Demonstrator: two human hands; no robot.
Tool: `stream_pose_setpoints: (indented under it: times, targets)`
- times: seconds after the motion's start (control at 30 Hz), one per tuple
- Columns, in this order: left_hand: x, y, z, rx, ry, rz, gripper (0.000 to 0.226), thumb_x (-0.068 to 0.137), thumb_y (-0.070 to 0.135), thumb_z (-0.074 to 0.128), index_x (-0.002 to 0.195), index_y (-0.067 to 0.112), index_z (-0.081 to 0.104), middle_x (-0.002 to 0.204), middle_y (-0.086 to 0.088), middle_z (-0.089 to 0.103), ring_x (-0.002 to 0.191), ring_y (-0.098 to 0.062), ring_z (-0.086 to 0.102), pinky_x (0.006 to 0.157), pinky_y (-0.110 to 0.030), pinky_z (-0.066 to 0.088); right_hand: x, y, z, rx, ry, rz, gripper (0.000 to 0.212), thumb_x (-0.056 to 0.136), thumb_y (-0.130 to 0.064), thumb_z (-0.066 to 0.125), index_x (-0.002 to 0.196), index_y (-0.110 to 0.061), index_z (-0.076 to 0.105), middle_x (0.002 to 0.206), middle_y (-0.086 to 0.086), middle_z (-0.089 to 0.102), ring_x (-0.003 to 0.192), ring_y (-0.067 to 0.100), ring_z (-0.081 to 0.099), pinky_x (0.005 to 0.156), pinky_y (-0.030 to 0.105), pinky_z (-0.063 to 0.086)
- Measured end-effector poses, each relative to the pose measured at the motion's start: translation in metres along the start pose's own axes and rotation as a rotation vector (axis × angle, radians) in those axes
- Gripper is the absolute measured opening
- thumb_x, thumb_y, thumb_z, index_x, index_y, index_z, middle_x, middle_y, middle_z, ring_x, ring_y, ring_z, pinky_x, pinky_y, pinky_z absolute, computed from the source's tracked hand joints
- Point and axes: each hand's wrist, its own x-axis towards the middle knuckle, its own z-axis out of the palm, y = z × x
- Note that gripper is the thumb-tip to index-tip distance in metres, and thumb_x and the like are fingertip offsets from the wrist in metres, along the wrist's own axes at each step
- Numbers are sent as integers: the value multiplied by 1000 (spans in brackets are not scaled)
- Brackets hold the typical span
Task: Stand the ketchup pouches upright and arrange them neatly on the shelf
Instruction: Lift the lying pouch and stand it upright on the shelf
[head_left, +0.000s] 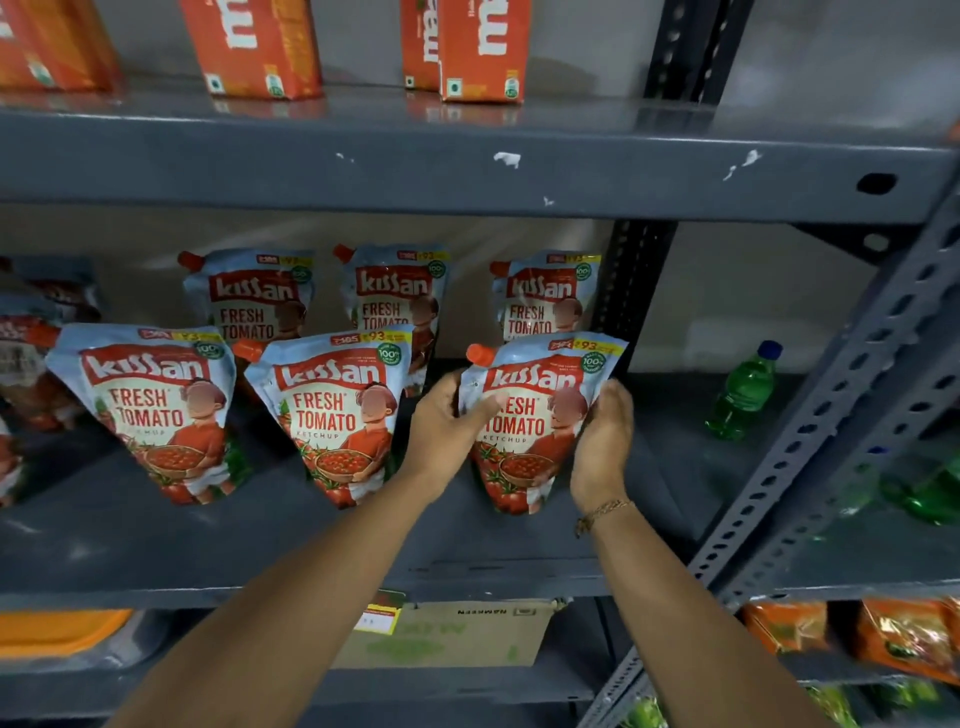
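Several Kissan ketchup pouches stand on the grey middle shelf (156, 540) in two rows. The front right pouch (535, 421) is upright between both hands. My left hand (447, 421) grips its left edge with the thumb across the front. My right hand (602, 436) presses its right edge. Front middle pouch (332, 415) and front left pouch (150, 410) stand to the left, leaning a little. Three more pouches (395, 291) stand behind, against the back wall. Further pouches at the far left (31, 353) are blurred and partly cut off.
Orange cartons (483, 47) stand on the upper shelf. A green bottle (743, 389) lies on the neighbouring shelf at right, past the perforated upright (831, 415). A cardboard box (452, 634) and orange packets (904, 634) sit on the lower shelves.
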Motion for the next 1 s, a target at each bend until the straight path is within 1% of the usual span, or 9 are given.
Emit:
stream_pose_setpoints:
  times: [0.03,0.1,0.23,0.33,0.47,0.57,0.67,0.83,1.0]
  targets:
    - [1,4,3,-48,17,-12,7,84,20,67,92,18,67,93,2,74,88,-7,70,75,-24,56,4,-4,2,11,-5,17,20,98,-19,37,95,-14,57,83,-3,65,67,4,66,52,17,51]
    - [4,8,10,-152,57,-41,13,88,20,63,74,20,64,74,7,74,73,-2,70,66,-19,55,12,-11,6,35,-11,80,23,97,-16,41,85,-15,60,80,1,67,68,12,66,56,24,53]
    - [15,11,17,-303,119,-123,11,88,22,62,82,15,68,68,8,76,68,-5,72,61,-20,57,27,-23,9,148,-57,214,20,94,-14,47,82,-12,64,86,10,69,77,25,66,78,41,56]
    - [23,14,25,-368,140,-175,11,88,21,63,81,14,68,67,6,75,66,-8,71,62,-23,58,34,-28,7,237,-36,252,13,92,-11,52,86,-9,64,92,13,69,81,28,67,83,46,55]
    - [25,15,40,-381,108,-205,12,86,19,65,77,12,67,63,6,74,63,-7,71,61,-24,57,42,-29,-4,295,36,226,12,90,-11,53,84,-8,63,87,13,70,76,26,68,76,42,57]
    - [26,15,49,-377,91,-215,12,86,20,65,77,12,67,65,4,75,66,-11,71,64,-26,58,47,-30,-10,303,70,197,22,92,-12,51,74,-11,63,62,4,73,56,17,70,57,32,56]
    - [27,14,55,-378,99,-223,13,85,21,66,78,11,68,68,4,74,71,-14,70,70,-29,58,49,-32,-12,313,95,175,25,93,-13,50,70,-13,61,51,-2,71,48,13,68,52,29,54]
    - [27,12,54,-370,96,-220,12,85,22,66,80,11,69,69,3,75,72,-14,70,68,-26,58,48,-28,-14,276,63,161,22,93,-16,51,74,-12,62,75,7,70,69,22,67,70,40,57]
    - [26,8,51,-354,82,-190,10,84,22,66,81,13,69,68,5,76,71,-10,71,68,-25,58,42,-27,-15,274,47,115,16,93,-14,50,83,-10,62,84,10,68,76,24,67,78,44,57]
